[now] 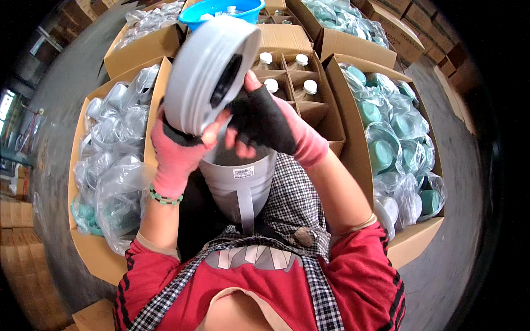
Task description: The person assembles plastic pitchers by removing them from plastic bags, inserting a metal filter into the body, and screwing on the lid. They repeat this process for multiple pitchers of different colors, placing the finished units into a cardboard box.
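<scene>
A thick grey plastic ring-shaped part (185, 83) with a dark opening is raised and tilted in front of me, slightly blurred. My left hand (179, 140), in a pink and black fingerless glove, is closed around its lower left side. My right hand (270, 118), gloved alike, is closed at the ring's right edge, its thumb up against the rim and its other fingers curled below the opening. Beneath both hands a grey cylindrical jug body (232, 187), with a strap-like handle and a white label, stands between my legs. The hands hide part of its mouth.
Ahead stands a divided carton (326, 118) holding several white-capped bottles (309, 87). Open cartons of plastic-wrapped parts flank me at left (118, 127) and right (381, 154). Behind them are a blue basin (221, 12) and more cartons (353, 44).
</scene>
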The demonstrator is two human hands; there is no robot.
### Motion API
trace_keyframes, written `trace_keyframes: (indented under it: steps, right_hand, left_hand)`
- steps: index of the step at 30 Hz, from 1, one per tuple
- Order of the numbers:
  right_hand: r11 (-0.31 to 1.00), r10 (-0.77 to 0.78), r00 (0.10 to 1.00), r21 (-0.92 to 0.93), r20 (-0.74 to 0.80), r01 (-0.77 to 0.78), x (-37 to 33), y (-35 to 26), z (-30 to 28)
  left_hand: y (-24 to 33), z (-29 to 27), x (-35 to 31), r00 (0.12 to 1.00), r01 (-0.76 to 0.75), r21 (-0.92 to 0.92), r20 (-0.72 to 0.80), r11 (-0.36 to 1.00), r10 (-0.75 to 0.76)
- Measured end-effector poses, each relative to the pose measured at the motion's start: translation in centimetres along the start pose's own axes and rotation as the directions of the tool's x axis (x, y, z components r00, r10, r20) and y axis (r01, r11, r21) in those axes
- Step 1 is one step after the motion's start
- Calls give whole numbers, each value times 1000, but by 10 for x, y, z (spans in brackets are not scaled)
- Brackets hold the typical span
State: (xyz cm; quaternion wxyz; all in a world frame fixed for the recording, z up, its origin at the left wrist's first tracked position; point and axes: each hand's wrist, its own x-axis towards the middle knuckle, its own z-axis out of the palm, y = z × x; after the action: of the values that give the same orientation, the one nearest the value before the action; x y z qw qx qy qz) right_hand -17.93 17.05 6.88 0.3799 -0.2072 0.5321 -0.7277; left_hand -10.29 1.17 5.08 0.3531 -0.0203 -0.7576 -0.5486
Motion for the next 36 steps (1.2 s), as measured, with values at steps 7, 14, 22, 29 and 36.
trace_keyframes:
  steps: [7,14,22,29,36]
  right_hand:
    - [723,-535,675,-689,-508,55,51,54,-170]
    - [135,-533,696,-860,-481,-491,65,103,-278]
    - [-180,-174,753,-732,-634,-658,124,97,-303]
    - [-212,-81,764,-738,-640,-641,119,100,-306]
    - [-174,-237,752,-735,-615,-656,81,20,-251]
  left_hand:
    - [-94,-8,46,841,269,-810,-65,520,-537]
    - [-162,4,-7,686,525,-821,254,222,-682]
    - [-168,24,10,679,559,-730,130,394,-722]
    - [-194,12,-2,801,508,-513,-15,692,-599]
    - [-231,8,-12,747,471,-753,63,460,-662]
